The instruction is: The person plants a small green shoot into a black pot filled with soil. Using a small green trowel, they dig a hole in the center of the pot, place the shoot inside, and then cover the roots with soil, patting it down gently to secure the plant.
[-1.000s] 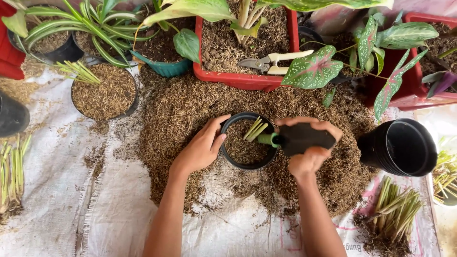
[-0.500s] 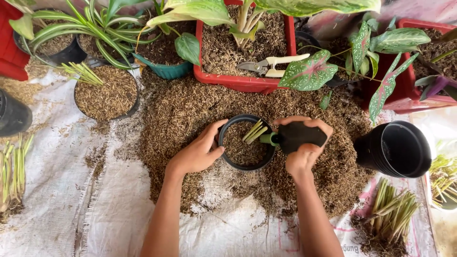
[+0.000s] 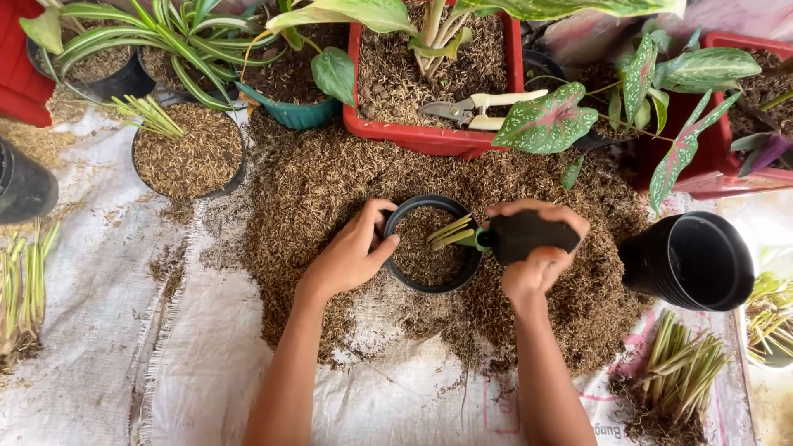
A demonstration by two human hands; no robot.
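Observation:
A small black pot half full of brown husk mix sits on a heap of the same mix. My left hand grips the pot's left rim, thumb over the edge. My right hand is closed around the black handle of a small garden trowel. The trowel's green neck points into the pot from the right. Pale green plant shoots lean against the pot's right inner side, next to the trowel's tip.
An empty black pot lies tilted at the right. Bundles of cut shoots lie at the lower right and at the far left. A filled black pot stands upper left. Pruning shears rest in a red planter. A white sack cloth covers the ground.
Both hands stay at the small pot with almost no movement. The trowel remains at the pot's right side.

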